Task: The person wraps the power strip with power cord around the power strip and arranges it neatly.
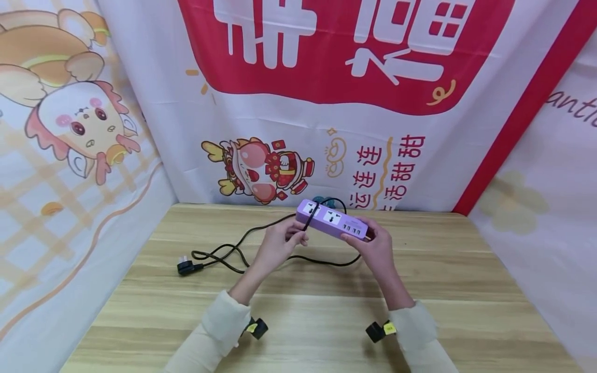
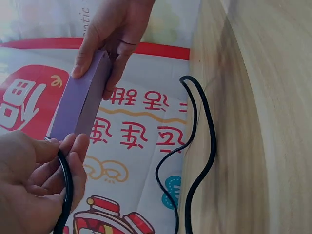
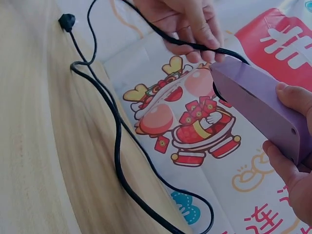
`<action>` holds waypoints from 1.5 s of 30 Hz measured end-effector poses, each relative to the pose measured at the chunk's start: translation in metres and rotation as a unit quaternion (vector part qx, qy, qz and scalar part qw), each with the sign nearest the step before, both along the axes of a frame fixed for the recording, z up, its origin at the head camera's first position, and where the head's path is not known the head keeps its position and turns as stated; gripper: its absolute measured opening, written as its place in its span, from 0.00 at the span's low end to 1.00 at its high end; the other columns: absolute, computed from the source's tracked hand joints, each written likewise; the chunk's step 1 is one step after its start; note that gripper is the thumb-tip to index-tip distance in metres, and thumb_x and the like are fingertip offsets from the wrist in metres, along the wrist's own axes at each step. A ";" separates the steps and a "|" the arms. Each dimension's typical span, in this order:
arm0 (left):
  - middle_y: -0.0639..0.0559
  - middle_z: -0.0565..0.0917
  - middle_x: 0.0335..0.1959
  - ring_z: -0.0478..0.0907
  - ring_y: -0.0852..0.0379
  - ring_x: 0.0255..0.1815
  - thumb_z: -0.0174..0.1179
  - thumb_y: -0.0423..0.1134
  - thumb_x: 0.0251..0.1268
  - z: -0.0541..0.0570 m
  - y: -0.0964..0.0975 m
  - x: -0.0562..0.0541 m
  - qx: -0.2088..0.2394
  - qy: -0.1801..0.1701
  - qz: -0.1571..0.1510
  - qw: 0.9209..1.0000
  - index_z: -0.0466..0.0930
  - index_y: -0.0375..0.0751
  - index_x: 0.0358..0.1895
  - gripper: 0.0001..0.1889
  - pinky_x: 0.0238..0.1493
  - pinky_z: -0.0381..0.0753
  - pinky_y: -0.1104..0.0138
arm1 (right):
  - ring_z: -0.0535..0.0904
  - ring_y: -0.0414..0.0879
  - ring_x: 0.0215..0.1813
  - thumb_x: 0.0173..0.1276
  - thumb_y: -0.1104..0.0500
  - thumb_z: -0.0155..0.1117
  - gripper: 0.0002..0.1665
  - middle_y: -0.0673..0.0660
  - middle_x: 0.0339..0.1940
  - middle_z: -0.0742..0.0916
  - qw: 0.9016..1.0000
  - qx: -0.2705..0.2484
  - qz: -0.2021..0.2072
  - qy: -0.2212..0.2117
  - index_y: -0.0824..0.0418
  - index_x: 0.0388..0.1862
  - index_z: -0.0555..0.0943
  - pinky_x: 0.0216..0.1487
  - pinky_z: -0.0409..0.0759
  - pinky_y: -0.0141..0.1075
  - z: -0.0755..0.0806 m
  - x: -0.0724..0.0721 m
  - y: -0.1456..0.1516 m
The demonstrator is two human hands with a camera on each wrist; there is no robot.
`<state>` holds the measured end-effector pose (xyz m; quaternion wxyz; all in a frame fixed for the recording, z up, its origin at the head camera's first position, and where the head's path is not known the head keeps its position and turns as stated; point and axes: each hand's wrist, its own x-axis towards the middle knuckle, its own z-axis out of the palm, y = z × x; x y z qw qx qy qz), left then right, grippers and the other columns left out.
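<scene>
A purple power strip (image 1: 342,224) with white sockets and several USB ports is held up above the wooden table, tilted down to the right. My right hand (image 1: 377,247) grips its right end, thumb on one side and fingers on the other, also seen in the right wrist view. Beside the strip's left end, my left hand (image 1: 280,243) pinches the black cord (image 3: 224,50) between thumb and fingers. One turn of this cord crosses over the strip near its left socket. The rest trails in loops on the table to a black plug (image 1: 186,267) at the left.
The wooden table (image 1: 317,331) meets a printed cloth backdrop (image 1: 186,155) at its far edge. Printed cloth walls stand at both sides. A small black camera hangs from each wrist, one left (image 1: 259,328) and one right (image 1: 374,332).
</scene>
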<state>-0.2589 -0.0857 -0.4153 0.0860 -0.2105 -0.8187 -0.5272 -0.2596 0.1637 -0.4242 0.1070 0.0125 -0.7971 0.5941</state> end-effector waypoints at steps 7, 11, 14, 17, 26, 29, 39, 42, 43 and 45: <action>0.32 0.84 0.33 0.84 0.56 0.25 0.52 0.31 0.76 -0.020 -0.003 0.002 0.070 -0.100 -0.066 0.990 0.81 0.28 0.52 0.12 0.32 0.87 0.62 | 0.78 0.46 0.53 0.54 0.57 0.81 0.33 0.59 0.56 0.83 0.996 -0.087 -0.019 0.003 0.58 0.59 0.81 0.46 0.83 0.26 0.007 -0.004 0.006; 0.37 0.82 0.25 0.77 0.61 0.17 0.45 0.38 0.81 -0.029 -0.001 0.005 0.078 -0.088 -0.089 0.989 0.79 0.28 0.53 0.17 0.22 0.83 0.63 | 0.78 0.44 0.52 0.54 0.57 0.80 0.33 0.58 0.57 0.82 0.995 -0.102 -0.018 -0.003 0.57 0.60 0.80 0.48 0.83 0.27 0.009 -0.006 0.008; 0.45 0.78 0.20 0.71 0.63 0.16 0.38 0.40 0.83 -0.034 0.000 0.006 0.121 -0.096 -0.124 0.980 0.75 0.22 0.52 0.21 0.17 0.74 0.71 | 0.78 0.44 0.54 0.55 0.55 0.80 0.35 0.58 0.58 0.81 0.994 -0.109 -0.022 -0.020 0.58 0.62 0.79 0.50 0.82 0.26 0.012 -0.007 0.008; 0.54 0.73 0.19 0.66 0.65 0.16 0.34 0.40 0.84 -0.040 0.002 0.008 0.178 -0.138 -0.170 0.959 0.69 0.17 0.47 0.23 0.19 0.67 0.74 | 0.76 0.44 0.56 0.58 0.54 0.78 0.35 0.58 0.59 0.80 0.991 -0.130 -0.030 -0.031 0.59 0.63 0.78 0.51 0.80 0.24 0.013 -0.008 0.012; 0.51 0.76 0.27 0.75 0.57 0.29 0.38 0.38 0.83 -0.054 0.006 0.002 0.170 -0.199 -0.194 0.946 0.67 0.17 0.44 0.20 0.38 0.84 0.61 | 0.77 0.44 0.55 0.60 0.63 0.75 0.28 0.50 0.52 0.81 0.984 -0.178 0.020 -0.006 0.64 0.59 0.79 0.53 0.81 0.27 0.013 -0.013 0.023; 0.52 0.79 0.29 0.79 0.56 0.32 0.39 0.38 0.83 -0.056 0.007 -0.003 0.146 -0.204 -0.180 0.951 0.69 0.17 0.46 0.21 0.47 0.83 0.46 | 0.77 0.43 0.54 0.60 0.65 0.74 0.26 0.49 0.51 0.82 0.983 -0.177 0.044 0.003 0.65 0.58 0.80 0.52 0.81 0.27 0.015 -0.011 0.026; 0.53 0.76 0.27 0.76 0.61 0.30 0.39 0.33 0.81 -0.053 0.005 -0.018 0.103 -0.165 -0.172 0.966 0.70 0.22 0.38 0.16 0.37 0.81 0.63 | 0.79 0.42 0.50 0.60 0.69 0.71 0.20 0.48 0.47 0.84 0.983 -0.169 0.073 0.022 0.61 0.52 0.83 0.48 0.82 0.29 0.029 0.001 0.034; 0.51 0.74 0.26 0.72 0.61 0.28 0.38 0.33 0.81 -0.053 0.003 -0.024 0.086 -0.148 -0.174 0.970 0.70 0.24 0.36 0.16 0.33 0.75 0.68 | 0.79 0.42 0.50 0.59 0.67 0.73 0.19 0.48 0.48 0.84 0.983 -0.159 0.088 0.018 0.58 0.51 0.84 0.48 0.82 0.29 0.030 0.004 0.034; 0.51 0.73 0.26 0.70 0.61 0.28 0.39 0.33 0.81 -0.052 0.002 -0.026 0.073 -0.141 -0.172 0.972 0.70 0.26 0.35 0.16 0.32 0.74 0.68 | 0.79 0.43 0.50 0.59 0.67 0.73 0.20 0.48 0.48 0.84 0.984 -0.152 0.096 0.017 0.58 0.51 0.84 0.48 0.82 0.29 0.031 0.005 0.034; 0.51 0.73 0.25 0.70 0.61 0.27 0.40 0.33 0.81 -0.051 0.000 -0.032 0.038 -0.117 -0.170 0.978 0.71 0.28 0.33 0.16 0.31 0.75 0.66 | 0.78 0.43 0.51 0.60 0.65 0.74 0.21 0.48 0.50 0.83 0.984 -0.131 0.116 0.022 0.59 0.53 0.83 0.49 0.82 0.29 0.032 0.008 0.035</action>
